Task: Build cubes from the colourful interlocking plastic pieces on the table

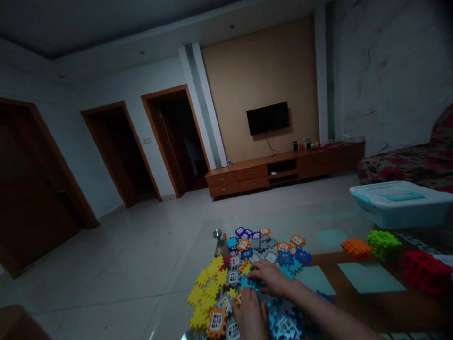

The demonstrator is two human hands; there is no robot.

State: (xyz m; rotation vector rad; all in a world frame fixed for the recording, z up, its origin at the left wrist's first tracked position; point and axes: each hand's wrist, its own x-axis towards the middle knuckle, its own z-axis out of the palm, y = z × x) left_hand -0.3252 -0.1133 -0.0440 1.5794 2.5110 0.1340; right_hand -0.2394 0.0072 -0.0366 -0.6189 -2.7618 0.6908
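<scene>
**Up to our wrists in notch-edged plastic pieces [233, 277]**

So we've got both hands in the pile on the tabletop [371, 278]. Our right hand [272, 278] reaches in from the side, fingers bent and slightly apart; our left hand [250, 314] is just nearer to us, fingers close together. Can't tell if either one is pinching anything, since the tips are partly hidden. A light-blue piece [248, 283] sits right between the two sets of fingers.

Left of our left fingers we have a patch of yellow pieces [208, 293], plus an orange window piece [217, 322] nearer to us. Beyond the right fingers: purple pieces [245, 232]. Well off to the right of all our fingers are an orange stack [356, 248], a green stack [384, 244] and a red stack [424, 272], with a lidded box [399, 208] behind them.
</scene>
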